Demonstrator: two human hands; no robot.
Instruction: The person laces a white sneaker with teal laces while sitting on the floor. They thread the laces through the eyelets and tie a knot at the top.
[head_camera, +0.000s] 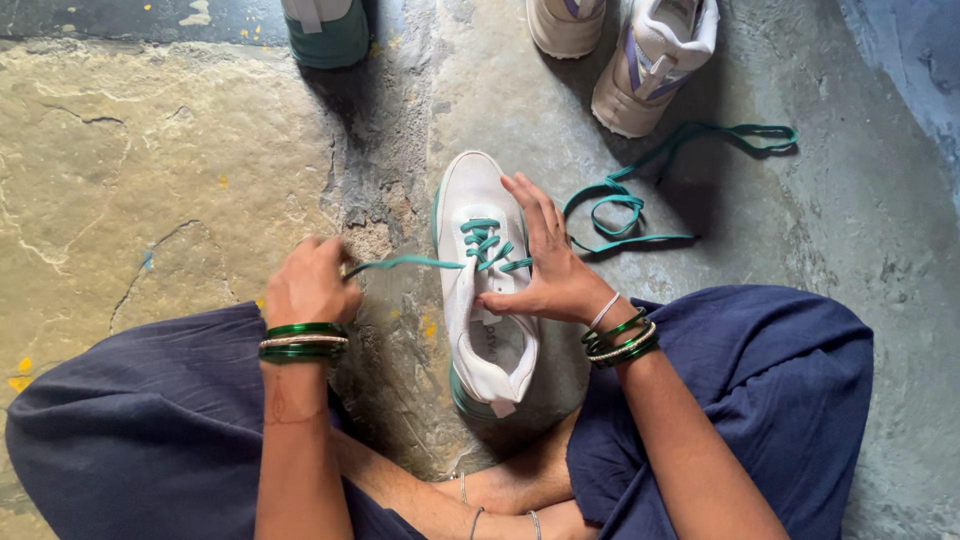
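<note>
a white sneaker (480, 290) with a green sole lies on the floor between the person's knees, its long axis running near to far, the toe pointing away and the heel and pull tab nearest the crossed legs. a green lace (487, 243) is threaded through the far eyelets only

the left hand (310, 283) is closed in a fist to the left of the shoe, pinching one end of the lace, which stretches taut and nearly level from the fist across to the eyelets. the right hand (545, 262) rests flat on the right side of the shoe, fingers spread and pointing far, thumb pressed on the tongue; it holds the shoe down rather than gripping anything. both wrists wear green bangles

the other end of the lace (650, 190) trails off to the right in loose loops on the floor, reaching towards a beige sneaker (650, 65) lying at the far edge. another pale shoe (565, 22) sits just left of it, and a green-soled shoe (328, 30) stands further left

the floor (150, 170) is rough, cracked stone, yellowish on the left and grey on the right, with a few yellow flecks. the person sits cross-legged in dark blue trousers (780, 380)
</note>
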